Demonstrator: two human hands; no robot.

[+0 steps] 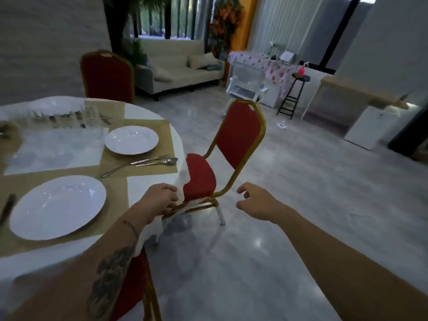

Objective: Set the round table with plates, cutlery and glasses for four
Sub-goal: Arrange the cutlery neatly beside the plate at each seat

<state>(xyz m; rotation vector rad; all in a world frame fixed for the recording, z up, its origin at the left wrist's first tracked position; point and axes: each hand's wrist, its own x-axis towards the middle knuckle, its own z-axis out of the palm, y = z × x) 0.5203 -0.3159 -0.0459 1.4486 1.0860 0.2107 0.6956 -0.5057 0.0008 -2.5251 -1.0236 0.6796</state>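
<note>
The round table (148, 184) with a white cloth fills the left. A large white plate (58, 206) lies on a tan placemat near me, with a dark-handled utensil (7, 208) at its left. A smaller white plate (131, 139) lies on a second placemat, with a fork and spoon (150, 161) beside it. Blurred glasses (76, 119) and more cutlery stand farther back. My left hand (159, 200) grips the hanging edge of the tablecloth at the table's right rim. My right hand (257, 201) hovers over the floor, fingers loosely apart, holding nothing.
A red chair with a gold frame (234, 144) stands tucked at the table's right. A second red chair (107, 76) stands behind the table, a third (136, 286) just below my left arm. A sofa (176, 68), a stool (295, 93) and white cabinets line the far side.
</note>
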